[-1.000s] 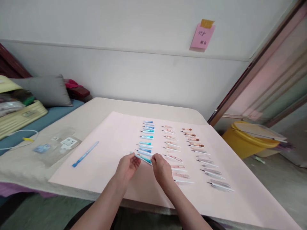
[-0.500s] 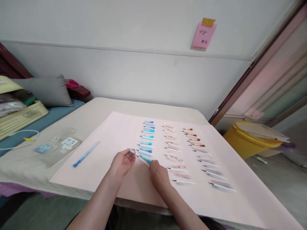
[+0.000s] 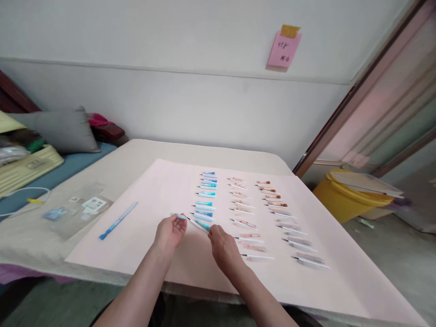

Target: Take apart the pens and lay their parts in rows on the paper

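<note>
A pink paper sheet [image 3: 150,213] covers the table and carries three columns of small pens. The left column is blue and teal [image 3: 205,194], the middle one pinkish [image 3: 240,203], the right one brown and grey [image 3: 282,213]. My left hand [image 3: 169,232] pinches a small pale blue cap [image 3: 179,216] in its fingertips. My right hand [image 3: 222,245] is closed on the teal pen [image 3: 200,224], which lies at the near end of the blue column with its thin tip pointing left. The two hands are a little apart.
A long blue pen [image 3: 117,221] lies alone on the sheet's left part. A clear plastic bag with labels [image 3: 80,207] rests on the beige table cover. A bed with a grey pillow [image 3: 57,129] is at left, a yellow bucket [image 3: 344,200] at right, a pink note [image 3: 283,49] on the wall.
A second ago both hands held one capped pen together. The left hand has pulled the cap off to the left, and the right hand has lowered the pen toward the sheet.
</note>
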`<state>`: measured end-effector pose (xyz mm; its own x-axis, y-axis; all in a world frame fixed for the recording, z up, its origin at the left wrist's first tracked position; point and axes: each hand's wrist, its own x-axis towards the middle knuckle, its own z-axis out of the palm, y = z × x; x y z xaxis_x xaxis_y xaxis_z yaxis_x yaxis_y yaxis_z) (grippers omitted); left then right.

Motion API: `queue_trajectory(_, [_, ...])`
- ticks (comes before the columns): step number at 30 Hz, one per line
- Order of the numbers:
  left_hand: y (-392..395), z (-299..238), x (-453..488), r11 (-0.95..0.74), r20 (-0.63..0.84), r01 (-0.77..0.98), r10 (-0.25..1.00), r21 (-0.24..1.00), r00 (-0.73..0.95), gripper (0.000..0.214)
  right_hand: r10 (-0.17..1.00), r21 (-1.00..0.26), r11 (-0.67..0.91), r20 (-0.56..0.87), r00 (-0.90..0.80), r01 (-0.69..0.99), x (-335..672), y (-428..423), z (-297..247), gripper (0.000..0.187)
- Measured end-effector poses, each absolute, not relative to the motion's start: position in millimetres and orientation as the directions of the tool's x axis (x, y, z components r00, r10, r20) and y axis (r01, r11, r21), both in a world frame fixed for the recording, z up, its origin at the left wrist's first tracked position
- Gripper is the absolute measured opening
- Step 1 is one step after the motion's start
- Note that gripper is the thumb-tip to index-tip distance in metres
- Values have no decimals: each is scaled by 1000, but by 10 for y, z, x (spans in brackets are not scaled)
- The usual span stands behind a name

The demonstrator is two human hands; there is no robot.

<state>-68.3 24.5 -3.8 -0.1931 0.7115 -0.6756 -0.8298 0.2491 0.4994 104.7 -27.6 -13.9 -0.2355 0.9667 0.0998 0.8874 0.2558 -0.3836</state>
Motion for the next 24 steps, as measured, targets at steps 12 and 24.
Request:
queue_trajectory(12, [235,-41,-657,243,-608,-769,761,591,-226,8,962,-348,272,105,-251,897,1062,-302,-100,9])
queue_trajectory(24, [185,-91,-545,230,-468,-650,856,725,-219,6,944,-440,320,219,-246,839,1077,-323,-32,17])
